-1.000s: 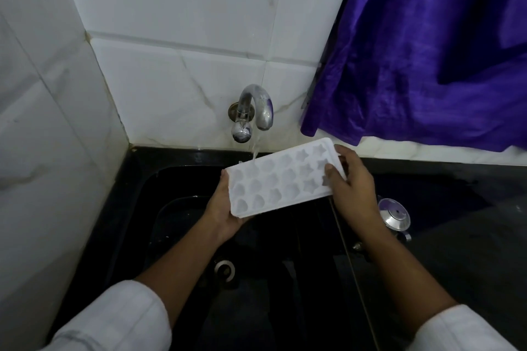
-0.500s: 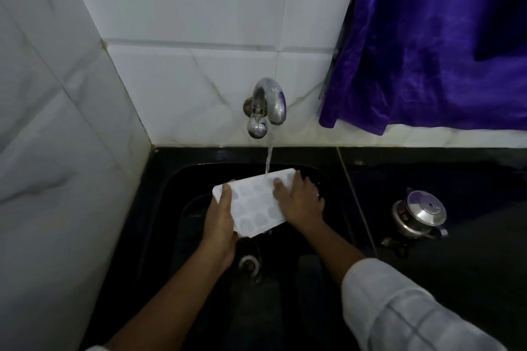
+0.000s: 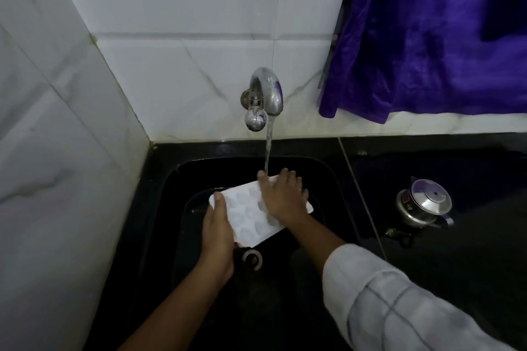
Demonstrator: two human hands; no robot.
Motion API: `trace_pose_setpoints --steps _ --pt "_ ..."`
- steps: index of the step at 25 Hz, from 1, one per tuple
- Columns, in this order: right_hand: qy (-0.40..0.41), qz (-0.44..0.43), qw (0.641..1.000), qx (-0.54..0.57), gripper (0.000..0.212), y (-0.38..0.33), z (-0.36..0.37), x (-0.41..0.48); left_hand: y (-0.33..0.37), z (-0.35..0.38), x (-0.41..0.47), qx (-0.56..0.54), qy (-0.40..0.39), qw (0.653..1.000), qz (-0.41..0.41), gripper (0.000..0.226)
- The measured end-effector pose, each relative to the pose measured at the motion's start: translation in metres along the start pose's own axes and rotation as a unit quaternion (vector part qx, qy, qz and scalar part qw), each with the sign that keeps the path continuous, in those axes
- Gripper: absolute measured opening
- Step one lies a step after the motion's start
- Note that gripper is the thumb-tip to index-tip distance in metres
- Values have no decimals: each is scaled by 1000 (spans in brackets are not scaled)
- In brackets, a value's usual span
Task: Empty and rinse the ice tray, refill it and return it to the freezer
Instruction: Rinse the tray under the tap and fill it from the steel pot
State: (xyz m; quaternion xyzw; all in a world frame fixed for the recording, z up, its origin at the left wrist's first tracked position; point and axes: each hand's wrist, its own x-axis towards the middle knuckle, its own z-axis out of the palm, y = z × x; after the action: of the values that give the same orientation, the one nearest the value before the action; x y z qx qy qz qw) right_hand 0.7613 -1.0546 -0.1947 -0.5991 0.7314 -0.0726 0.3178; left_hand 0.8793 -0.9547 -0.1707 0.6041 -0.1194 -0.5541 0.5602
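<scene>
**Slippery tray, only one real grip**

The ice tray (image 3: 248, 214) hangs tilted over the black sink (image 3: 176, 185), right under the tap (image 3: 266, 94), and the water (image 3: 268, 145) lands on its far edge. The left hand (image 3: 218, 234) grips the near-left end, thumb on top and fingers curled beneath. The right hand (image 3: 281, 196) lies flat across the tray, fingers spread, clasping nothing.

So one hand alone truly has it. Wet plastic could slide out of that left grip and drop towards the drain (image 3: 252, 257). The stream on a sloped surface could also spray outward, wetting the white sleeve (image 3: 385, 308) or the table (image 3: 470, 251) where the steel pot (image 3: 422, 205) stands. A hard push from the flat palm might twist thin plastic. Which face is up is hard to tell.
</scene>
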Motion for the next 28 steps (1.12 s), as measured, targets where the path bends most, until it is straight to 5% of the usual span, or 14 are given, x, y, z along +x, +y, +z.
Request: trace_pose_setpoints --steps 2,6,8,12,18,24,26,28 --pt "17 -3 1000 6 88 -6 -2 -5 3 4 -2 14 -2 1000 4 48" --pt "-43 -201 979 -13 73 -32 32 -62 10 0 14 47 13 999 -8 58" --pt "-21 -170 985 -9 81 -28 30 -45 12 3 8 53 6 999 -8 55" --pt "-5 45 998 34 89 -15 5 6 7 12 -5 58 -29 998 17 38" --pt "-51 -114 990 69 80 -36 31 -40 18 16 9 55 -16 998 14 40" --pt "-33 61 994 86 74 -13 10 17 6 15 0 71 -59 995 23 44" --pt "-29 -36 996 73 58 -26 19 -4 12 16 7 71 -44 996 12 42" --pt "-63 -108 985 120 65 -37 41 -35 16 15 17 75 -33 997 0 41"
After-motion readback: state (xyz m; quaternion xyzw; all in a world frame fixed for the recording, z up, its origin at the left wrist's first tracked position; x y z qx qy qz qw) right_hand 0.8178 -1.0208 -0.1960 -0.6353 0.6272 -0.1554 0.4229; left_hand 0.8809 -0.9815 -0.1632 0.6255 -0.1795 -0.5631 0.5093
